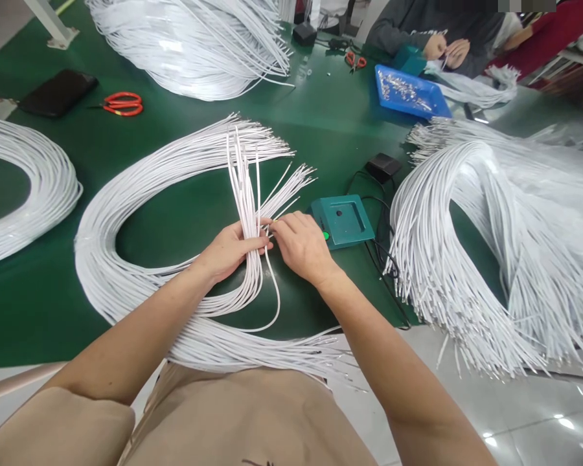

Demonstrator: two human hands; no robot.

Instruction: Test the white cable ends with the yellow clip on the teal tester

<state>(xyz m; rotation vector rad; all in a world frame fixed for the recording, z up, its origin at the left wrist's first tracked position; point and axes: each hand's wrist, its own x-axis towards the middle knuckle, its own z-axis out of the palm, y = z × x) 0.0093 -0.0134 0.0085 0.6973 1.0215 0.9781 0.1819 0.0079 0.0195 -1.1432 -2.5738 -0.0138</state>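
Note:
My left hand [232, 251] is closed around a bunch of white cables [244, 197], whose ends stick up past the thumb. These cables curve back into a large looped bundle [94, 239] lying on the green table. Close beside it, my right hand [302, 241] is closed with its fingertips pinched at the bunch, by a single cable that bows out below. What exactly the fingertips pinch is hidden. More loose cable ends [296, 184] fan out behind my hands. Just right of my right hand sits a small teal device [344, 220] with a lit green button.
Red-handled scissors [123, 103] and a dark flat case [58, 92] lie at the left. Big cable bundles stand at the back [189, 45] and right [466, 259]. A blue tray [411, 94] holds small metal parts near a co-worker's hands [447, 52]. Black cords [383, 259] trail beside the device.

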